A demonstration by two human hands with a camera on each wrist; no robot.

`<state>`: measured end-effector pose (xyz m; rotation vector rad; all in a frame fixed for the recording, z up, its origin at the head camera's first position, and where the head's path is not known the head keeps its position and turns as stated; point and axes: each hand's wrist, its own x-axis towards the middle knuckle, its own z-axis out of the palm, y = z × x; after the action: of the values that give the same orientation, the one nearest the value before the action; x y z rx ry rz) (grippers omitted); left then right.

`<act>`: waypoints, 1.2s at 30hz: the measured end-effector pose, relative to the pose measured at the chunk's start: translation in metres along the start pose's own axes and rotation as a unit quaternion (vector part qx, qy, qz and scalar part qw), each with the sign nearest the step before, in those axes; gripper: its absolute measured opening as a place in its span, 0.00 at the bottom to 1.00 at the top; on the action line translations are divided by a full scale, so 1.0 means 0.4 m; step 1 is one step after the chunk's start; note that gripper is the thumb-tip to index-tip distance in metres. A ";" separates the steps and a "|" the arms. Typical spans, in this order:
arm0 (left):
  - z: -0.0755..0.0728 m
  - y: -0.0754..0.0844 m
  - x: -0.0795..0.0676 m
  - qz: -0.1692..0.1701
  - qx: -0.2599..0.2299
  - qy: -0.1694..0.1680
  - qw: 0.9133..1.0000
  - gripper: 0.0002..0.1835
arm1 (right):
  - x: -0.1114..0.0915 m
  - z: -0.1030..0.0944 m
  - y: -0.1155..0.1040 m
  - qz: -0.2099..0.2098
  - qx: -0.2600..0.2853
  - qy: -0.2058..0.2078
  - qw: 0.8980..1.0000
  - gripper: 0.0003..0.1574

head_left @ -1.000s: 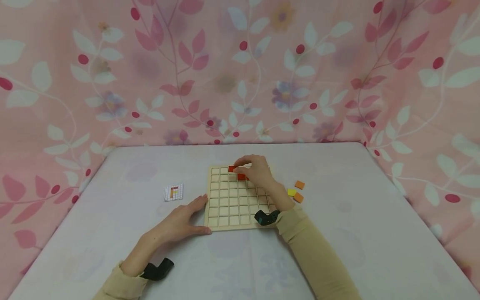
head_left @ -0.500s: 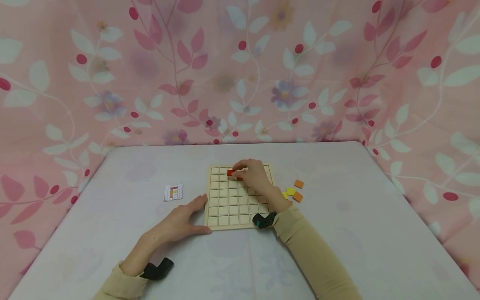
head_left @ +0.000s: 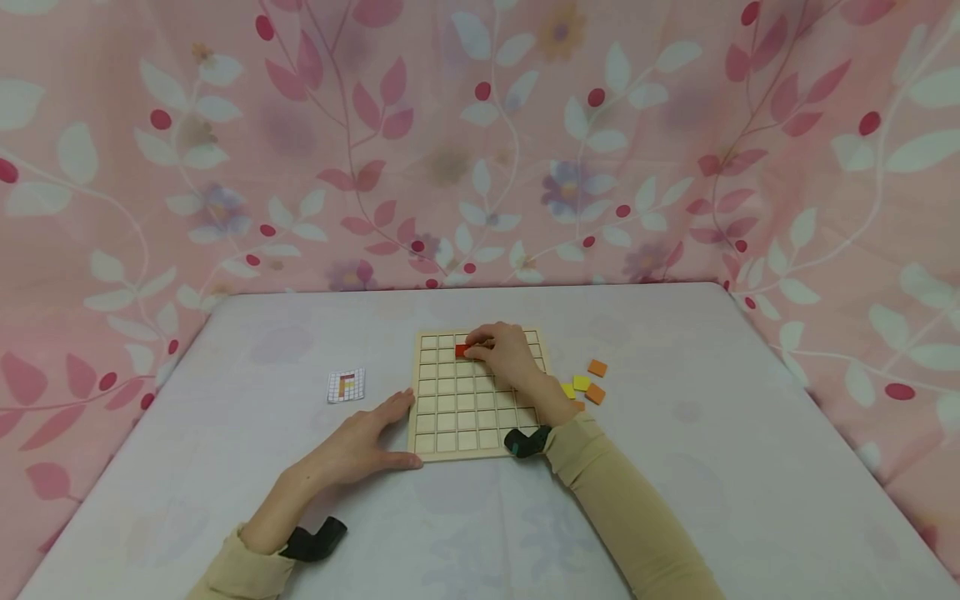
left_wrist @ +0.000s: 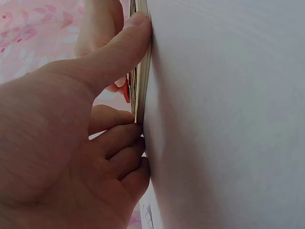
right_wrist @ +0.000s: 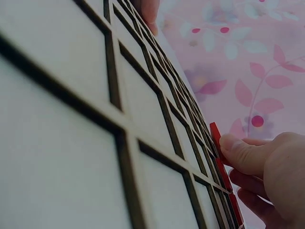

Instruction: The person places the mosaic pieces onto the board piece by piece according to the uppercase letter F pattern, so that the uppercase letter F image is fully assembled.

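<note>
My right hand (head_left: 510, 357) is over the far part of a wooden grid board (head_left: 446, 417), pinching a red square tile (head_left: 461, 352) between thumb and fingers. The right wrist view shows that tile (right_wrist: 215, 135) tilted up from the grid under the thumb tip, beside another red tile (right_wrist: 223, 173) set in the board. Part of the red row is hidden behind the right fingers in the head view. At the board's near left corner, my left hand (head_left: 356, 446) rests with its thumb on the front edge and its fingers (left_wrist: 126, 138) against the left side.
Left of the board lies a small printed grid card (head_left: 346, 386) with a coloured pattern. Several loose tiles, among them an orange tile (head_left: 597, 367) and a yellow tile (head_left: 581, 383), lie right of the board, partly behind the right wrist. A floral cloth (head_left: 480, 150) hangs behind the table.
My right hand has drawn slightly nearer, bringing the red tile from the board's far row to the row below it. The left hand stays at the corner.
</note>
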<state>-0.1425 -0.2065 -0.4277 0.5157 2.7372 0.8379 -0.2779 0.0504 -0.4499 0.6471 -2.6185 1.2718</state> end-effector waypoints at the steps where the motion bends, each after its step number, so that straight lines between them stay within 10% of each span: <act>1: 0.000 0.000 0.000 -0.001 0.000 0.000 1.000 0.55 | 0.000 0.000 0.000 0.001 -0.002 -0.001 1.000 0.10; 36: 0.004 -0.003 0.001 0.006 -0.002 0.001 1.000 0.57 | -0.004 -0.007 -0.005 -0.017 -0.048 -0.025 0.998 0.10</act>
<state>-0.1426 -0.2063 -0.4296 0.5302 2.7363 0.8475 -0.2756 0.0520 -0.4471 0.7125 -2.6768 1.1262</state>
